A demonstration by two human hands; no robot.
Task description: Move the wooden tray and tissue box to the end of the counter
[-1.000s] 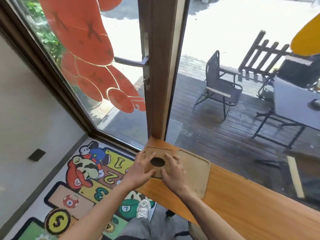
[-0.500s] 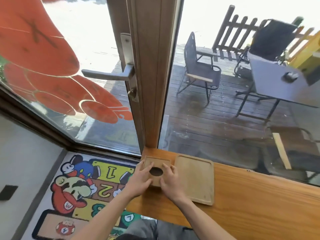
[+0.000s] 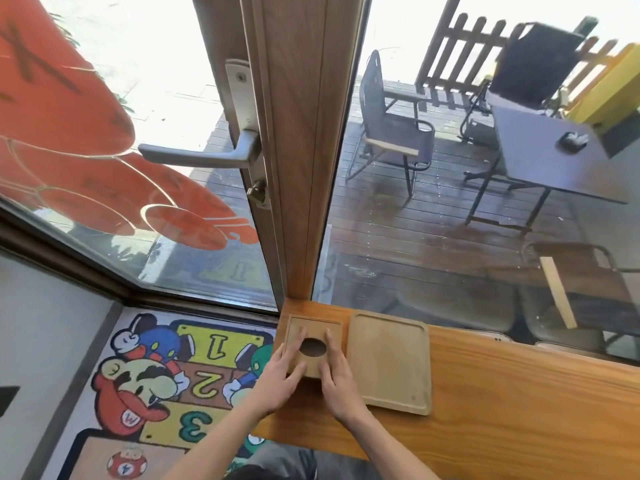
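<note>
presently, one lot, seen from the head view.

box (image 3: 312, 344): wooden tissue box, square, oval hole in the lid. sits on the table (image 3: 519, 403) at its far-left end, by the door post (image 3: 304, 150). held between both hands.

left hand (image 3: 278, 382): fingers flat along the box's left side and top, thumb at its near edge. grip: closed on the box.

right hand (image 3: 337, 382): fingers laid on the lid just right of the hole, palm over the near-right corner. grip: closed on the box, pressing more than wrapping.

tray (image 3: 389, 362): shallow wooden tray, raised rim, rounded corners. lies flat on the table just right of the right hand, its left edge against or all but against the box; cannot tell which. no hand on it.

table: wood-grain top, runs right of the grip along the window.

mat (image 3: 149, 375): cartoon floor mat with numbers, on the floor left of and below the left hand.

handle (image 3: 194, 155): metal door lever, above and beyond the grip.

chair (image 3: 391, 129): folding chair outside on the deck, well beyond the glass.
</note>
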